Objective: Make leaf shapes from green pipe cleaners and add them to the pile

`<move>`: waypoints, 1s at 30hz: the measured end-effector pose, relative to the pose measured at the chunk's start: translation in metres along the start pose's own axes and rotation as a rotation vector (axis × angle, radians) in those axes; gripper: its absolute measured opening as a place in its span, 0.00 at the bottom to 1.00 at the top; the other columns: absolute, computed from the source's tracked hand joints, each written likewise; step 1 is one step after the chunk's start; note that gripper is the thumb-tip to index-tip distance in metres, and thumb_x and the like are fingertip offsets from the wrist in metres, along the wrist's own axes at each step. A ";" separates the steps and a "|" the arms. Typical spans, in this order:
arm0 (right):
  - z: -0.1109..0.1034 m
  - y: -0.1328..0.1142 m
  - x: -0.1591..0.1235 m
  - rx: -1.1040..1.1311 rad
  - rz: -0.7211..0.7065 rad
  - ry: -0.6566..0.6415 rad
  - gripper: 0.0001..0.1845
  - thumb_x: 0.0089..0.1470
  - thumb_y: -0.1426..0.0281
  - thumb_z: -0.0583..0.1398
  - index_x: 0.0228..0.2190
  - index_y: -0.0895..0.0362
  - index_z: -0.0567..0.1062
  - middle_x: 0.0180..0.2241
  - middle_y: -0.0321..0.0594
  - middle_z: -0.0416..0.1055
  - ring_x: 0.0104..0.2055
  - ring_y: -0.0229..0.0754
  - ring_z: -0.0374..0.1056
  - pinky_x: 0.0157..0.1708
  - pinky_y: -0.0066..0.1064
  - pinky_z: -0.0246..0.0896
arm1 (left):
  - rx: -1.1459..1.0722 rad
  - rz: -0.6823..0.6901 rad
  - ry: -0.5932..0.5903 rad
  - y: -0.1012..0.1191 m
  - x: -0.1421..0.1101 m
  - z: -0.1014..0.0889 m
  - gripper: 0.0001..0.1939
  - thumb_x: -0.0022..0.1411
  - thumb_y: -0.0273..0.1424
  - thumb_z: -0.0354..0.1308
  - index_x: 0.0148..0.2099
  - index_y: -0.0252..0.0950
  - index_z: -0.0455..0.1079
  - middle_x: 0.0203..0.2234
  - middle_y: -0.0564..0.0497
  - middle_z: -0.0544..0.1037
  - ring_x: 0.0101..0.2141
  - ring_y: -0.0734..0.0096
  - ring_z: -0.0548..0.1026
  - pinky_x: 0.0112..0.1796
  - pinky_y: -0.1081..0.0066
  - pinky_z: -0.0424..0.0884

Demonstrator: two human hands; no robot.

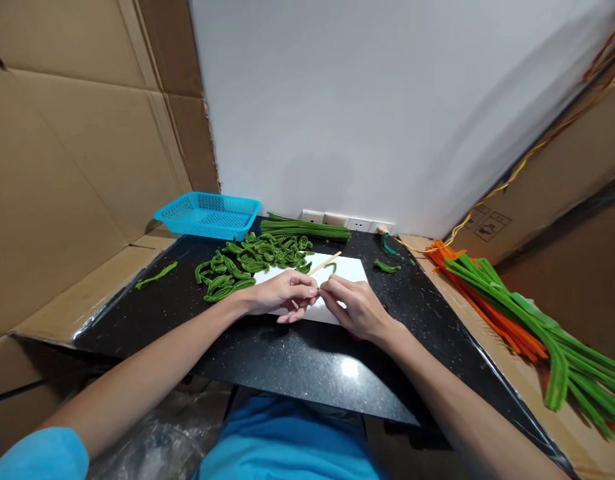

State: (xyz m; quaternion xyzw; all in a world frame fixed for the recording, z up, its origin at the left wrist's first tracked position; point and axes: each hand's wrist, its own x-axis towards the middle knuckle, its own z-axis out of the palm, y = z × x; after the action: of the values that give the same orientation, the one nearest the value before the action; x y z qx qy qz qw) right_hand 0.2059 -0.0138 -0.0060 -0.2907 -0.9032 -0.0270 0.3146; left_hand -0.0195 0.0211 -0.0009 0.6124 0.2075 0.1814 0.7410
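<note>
My left hand and my right hand meet fingertip to fingertip over a white sheet. Both pinch a small piece that the fingers mostly hide; a curved green pipe cleaner shows just behind the right fingers. The left hand's lower fingers are loosely curled. Beyond the left hand, a thin wooden stick slants over the sheet. Bent green pipe-cleaner loops lie heaped left of and behind the sheet. One separate green looped piece rests to its right.
A blue perforated basket stands at the back left. Behind the heap lies a bundle of straight green pipe cleaners, near wall sockets. Green stems and orange stems lie on cardboard at right. A green strip is at left.
</note>
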 end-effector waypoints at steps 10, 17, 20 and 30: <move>0.006 -0.013 0.008 0.405 0.393 0.035 0.19 0.65 0.66 0.56 0.23 0.58 0.70 0.19 0.31 0.58 0.22 0.33 0.51 0.24 0.28 0.46 | 0.859 0.425 0.390 0.000 -0.003 0.017 0.21 0.68 0.31 0.56 0.21 0.33 0.69 0.17 0.53 0.70 0.22 0.75 0.67 0.26 0.74 0.61; 0.010 -0.009 0.015 0.612 0.576 -0.002 0.26 0.67 0.54 0.55 0.22 0.57 0.68 0.19 0.33 0.61 0.22 0.35 0.54 0.22 0.28 0.47 | 1.150 0.488 0.483 -0.006 0.000 0.015 0.13 0.68 0.29 0.54 0.32 0.34 0.77 0.26 0.48 0.75 0.28 0.69 0.69 0.33 0.71 0.64; 0.006 -0.003 0.008 0.357 0.388 0.015 0.19 0.70 0.60 0.54 0.30 0.57 0.72 0.25 0.36 0.68 0.26 0.37 0.60 0.28 0.28 0.54 | 0.795 0.362 0.435 -0.002 0.001 0.015 0.15 0.69 0.33 0.54 0.33 0.33 0.76 0.20 0.52 0.72 0.23 0.73 0.68 0.27 0.73 0.64; -0.012 -0.007 0.004 -0.341 -0.354 -0.073 0.14 0.70 0.73 0.50 0.35 0.56 0.72 0.27 0.38 0.67 0.26 0.40 0.60 0.27 0.34 0.52 | -0.041 -0.040 -0.056 0.003 -0.004 0.003 0.14 0.58 0.36 0.67 0.34 0.26 0.79 0.12 0.59 0.60 0.12 0.84 0.52 0.14 0.79 0.50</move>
State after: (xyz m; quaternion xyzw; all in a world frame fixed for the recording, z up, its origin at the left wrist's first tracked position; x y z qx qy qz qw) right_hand 0.2060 -0.0202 0.0069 -0.1777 -0.9332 -0.2232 0.2185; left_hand -0.0215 0.0167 0.0027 0.5978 0.1952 0.1533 0.7623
